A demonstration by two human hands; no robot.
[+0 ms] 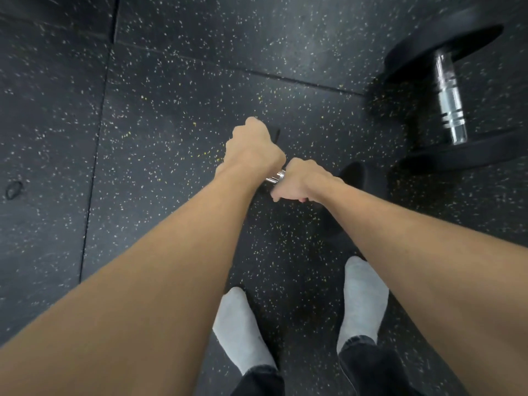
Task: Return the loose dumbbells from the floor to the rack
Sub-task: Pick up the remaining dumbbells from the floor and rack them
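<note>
Both my hands are closed around the chrome handle of a black dumbbell (275, 176) in the middle of the view, above the speckled floor. My left hand (253, 147) grips the far part of the handle and my right hand (300, 181) the near part; only a short silver piece shows between them. One black head of this dumbbell (353, 178) shows just right of my right hand; the other head is hidden under my left hand and arm. A second, larger black dumbbell (450, 98) with a chrome handle lies on the floor at the upper right. No rack is in view.
Black rubber floor tiles (171, 81) with pale and yellow flecks fill the view, with seams running across. My two feet in grey socks (243, 324) stand at the bottom centre. A small dark ring (13, 190) lies on the floor at the left edge.
</note>
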